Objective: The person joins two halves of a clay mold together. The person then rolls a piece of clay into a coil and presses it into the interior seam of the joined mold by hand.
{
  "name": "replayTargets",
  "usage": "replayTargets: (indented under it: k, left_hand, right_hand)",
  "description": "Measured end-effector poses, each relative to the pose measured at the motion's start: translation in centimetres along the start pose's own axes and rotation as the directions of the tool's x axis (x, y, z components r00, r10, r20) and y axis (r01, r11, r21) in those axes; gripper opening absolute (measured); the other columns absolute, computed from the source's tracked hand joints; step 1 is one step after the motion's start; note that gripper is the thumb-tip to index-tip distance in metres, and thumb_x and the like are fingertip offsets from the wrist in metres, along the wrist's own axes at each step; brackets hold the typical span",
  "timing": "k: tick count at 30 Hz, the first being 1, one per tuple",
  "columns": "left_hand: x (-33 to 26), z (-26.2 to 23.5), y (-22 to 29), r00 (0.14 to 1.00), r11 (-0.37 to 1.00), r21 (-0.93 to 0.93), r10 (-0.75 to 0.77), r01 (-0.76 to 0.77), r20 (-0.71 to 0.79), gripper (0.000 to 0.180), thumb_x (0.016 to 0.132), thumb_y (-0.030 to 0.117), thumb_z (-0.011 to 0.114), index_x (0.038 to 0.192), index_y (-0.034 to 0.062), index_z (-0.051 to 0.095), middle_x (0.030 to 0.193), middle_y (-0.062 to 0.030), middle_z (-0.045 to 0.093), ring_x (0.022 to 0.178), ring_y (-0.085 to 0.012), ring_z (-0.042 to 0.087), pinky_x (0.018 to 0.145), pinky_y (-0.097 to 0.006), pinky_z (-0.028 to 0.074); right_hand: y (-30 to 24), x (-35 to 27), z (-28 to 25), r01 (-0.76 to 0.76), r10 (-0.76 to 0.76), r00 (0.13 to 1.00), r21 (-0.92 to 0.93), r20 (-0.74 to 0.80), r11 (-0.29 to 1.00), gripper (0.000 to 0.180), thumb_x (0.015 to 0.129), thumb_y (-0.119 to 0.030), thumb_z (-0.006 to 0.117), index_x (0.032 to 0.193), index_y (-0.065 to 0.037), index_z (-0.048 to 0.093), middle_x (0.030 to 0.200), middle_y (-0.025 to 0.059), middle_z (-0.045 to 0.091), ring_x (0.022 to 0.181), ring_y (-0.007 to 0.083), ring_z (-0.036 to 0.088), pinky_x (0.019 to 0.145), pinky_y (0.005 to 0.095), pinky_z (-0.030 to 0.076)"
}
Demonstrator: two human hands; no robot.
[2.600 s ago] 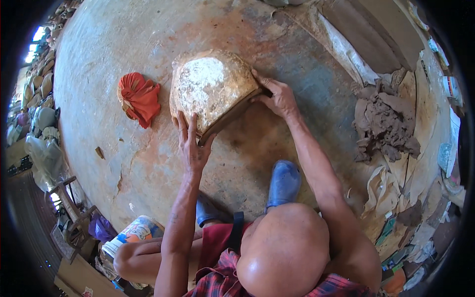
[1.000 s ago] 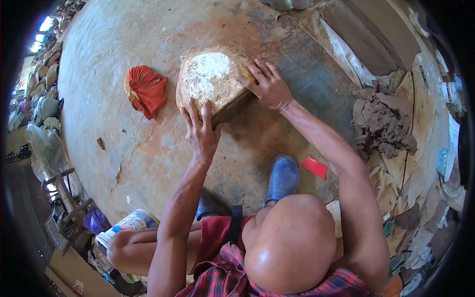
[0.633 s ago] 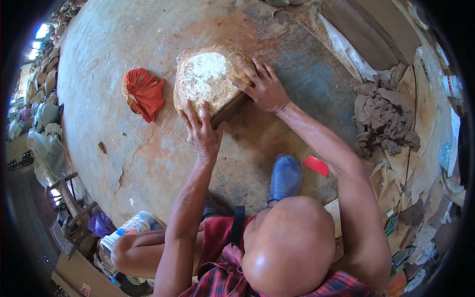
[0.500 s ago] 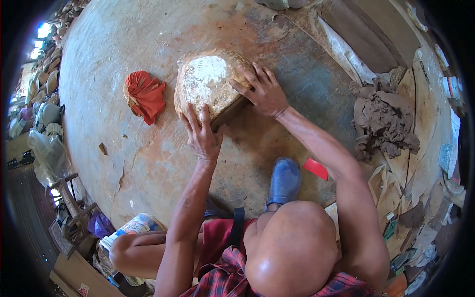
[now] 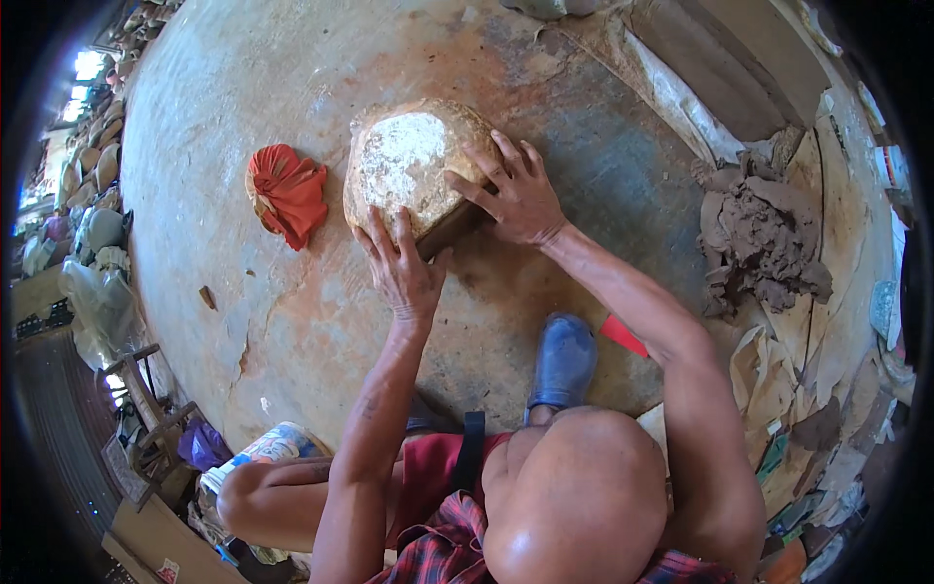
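A squarish tan block [image 5: 449, 130] with rounded corners lies on the floor in front of me, a white powdery patch on its top and a darker near side. My left hand [image 5: 399, 263] grips its near-left edge, fingers spread over the top and thumb by the side. My right hand [image 5: 520, 195] clasps the right edge in the same way, fingertips on the top face. The undersides of both hands are hidden. To the left of the block a bunched red cloth [image 5: 289, 193] covers a small rounded thing.
A heap of wet brown clay [image 5: 764, 234] sits at the right, near a long clay slab [image 5: 725, 68]. A red flat piece [image 5: 623, 335] lies by my blue boot [image 5: 564, 360]. At lower left stand a white bucket [image 5: 272, 446] and a wooden chair [image 5: 146, 419].
My right hand has shifted slightly on the block's right edge, its fingers more bent and spread. The left hand and the block have hardly moved; the whole view has shifted a little.
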State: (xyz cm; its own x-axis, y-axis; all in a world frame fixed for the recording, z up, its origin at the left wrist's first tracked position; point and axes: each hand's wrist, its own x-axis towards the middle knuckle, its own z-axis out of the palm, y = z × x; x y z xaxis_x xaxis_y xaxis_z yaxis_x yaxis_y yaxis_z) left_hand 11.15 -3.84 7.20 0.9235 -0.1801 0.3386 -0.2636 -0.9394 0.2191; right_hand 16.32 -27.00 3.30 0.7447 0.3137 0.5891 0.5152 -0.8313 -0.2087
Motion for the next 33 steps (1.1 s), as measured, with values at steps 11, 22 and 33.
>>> replayTargets:
  k: [11,22,33]
  left_hand:
    - [-0.7,0.5,-0.2,0.998,0.999,0.000,0.051,-0.051,-0.039,0.101,0.073,0.037,0.093,0.156,0.0077,0.042,0.164,-0.0271,0.033,0.152,-0.0611,0.024,0.123,-0.070,0.028]
    - [-0.6,0.8,-0.6,0.996,0.999,0.015,0.044,-0.043,-0.072,0.101,0.071,0.037,0.093,0.155,0.0086,0.044,0.167,-0.0256,0.031,0.153,-0.0596,0.023,0.124,-0.069,0.026]
    - [-0.4,-0.4,0.0,0.999,0.997,-0.068,0.038,-0.037,0.014,0.107,0.066,0.022,0.090,0.159,0.0108,0.038,0.167,-0.0263,0.026,0.153,-0.0631,0.018,0.123,-0.071,0.027]
  right_hand:
    - [-1.8,-0.7,1.0,-0.062,0.062,0.998,0.005,0.004,0.998,0.057,0.100,-0.030,0.058,0.155,-0.042,0.050,0.165,0.0058,0.041,0.148,0.0470,0.039,0.110,0.0689,0.039]
    - [-3.2,-0.7,1.3,-0.138,0.138,0.990,-0.035,0.015,0.990,0.064,0.096,-0.032,0.065,0.156,-0.043,0.048,0.167,0.0078,0.037,0.152,0.0467,0.033,0.112,0.0746,0.033]
    - [-4.7,-0.9,2.1,-0.171,0.171,0.984,0.000,0.049,0.985,0.069,0.098,-0.034,0.064,0.161,-0.046,0.038,0.170,0.0070,0.031,0.156,0.0482,0.026,0.116,0.0824,0.020]
